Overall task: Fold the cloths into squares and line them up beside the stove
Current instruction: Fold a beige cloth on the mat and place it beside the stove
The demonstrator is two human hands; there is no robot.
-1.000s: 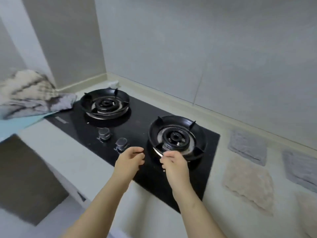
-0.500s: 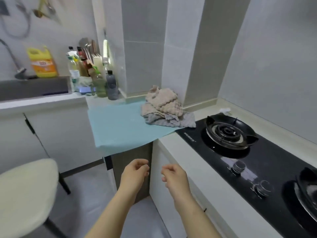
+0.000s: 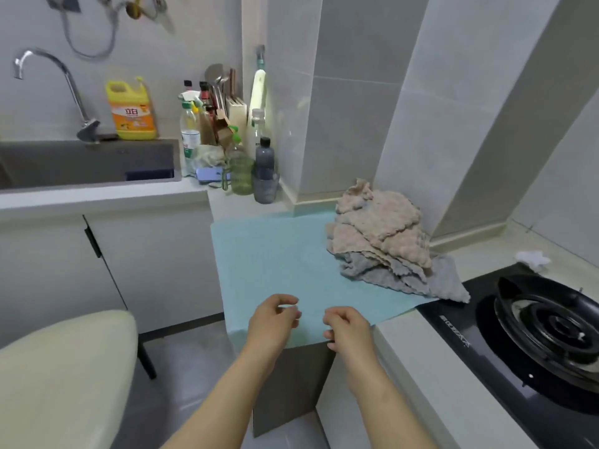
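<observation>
Since a second ago you are facing away from the stove (image 3: pixel 534 335), now at 4 o'clock, toward the blue mat (image 3: pixel 275 260). Your left hand (image 3: pixel 272 322) and right hand (image 3: pixel 348 332) are hovering loosely curled, grasping nothing, while the heap of cloths (image 3: pixel 385 241) is lying at 1 o'clock.

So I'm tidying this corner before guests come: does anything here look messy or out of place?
Yes. The cloths sit in a crumpled, unfolded heap on the teal mat, one grey corner spilling onto the black stove. A small white crumpled scrap lies on the counter behind the burner. Both hands are empty.
</observation>
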